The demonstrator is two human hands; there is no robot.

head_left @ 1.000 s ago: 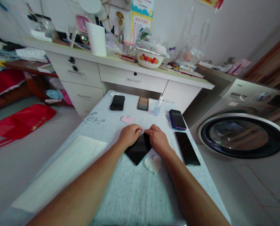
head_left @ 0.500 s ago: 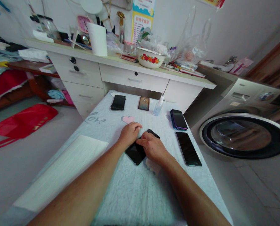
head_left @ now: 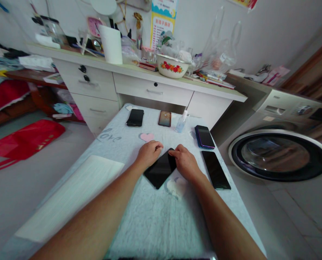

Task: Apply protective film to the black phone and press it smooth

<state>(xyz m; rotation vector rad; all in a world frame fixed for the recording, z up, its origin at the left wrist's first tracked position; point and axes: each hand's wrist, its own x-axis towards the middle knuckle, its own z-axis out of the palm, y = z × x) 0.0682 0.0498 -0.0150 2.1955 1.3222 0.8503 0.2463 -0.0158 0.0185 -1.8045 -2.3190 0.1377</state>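
Note:
A black smartphone (head_left: 160, 171) lies slantwise on the cloth-covered table, screen up. My left hand (head_left: 149, 154) is at its upper left edge, fingers curled in; the contact beneath them is partly hidden. My right hand (head_left: 186, 161) closes on the phone's far right corner, thumb over the glass and the other fingers bent along the edge. Just right of it lies another dark phone (head_left: 216, 170). Beyond that is a stack of phones (head_left: 205, 137) with a purple-blue edge.
Along the table's far side are a black phone or case (head_left: 135, 118), a brown phone case (head_left: 164, 118) and a clear spray bottle (head_left: 180, 122). A long whitish sheet (head_left: 74, 196) lies to the left. A washing machine (head_left: 274, 108) stands at right, a drawer desk (head_left: 152, 88) behind.
My right hand has slid from the middle of the phone's screen to its far right corner, uncovering most of the glass. My left hand stays by the left edge.

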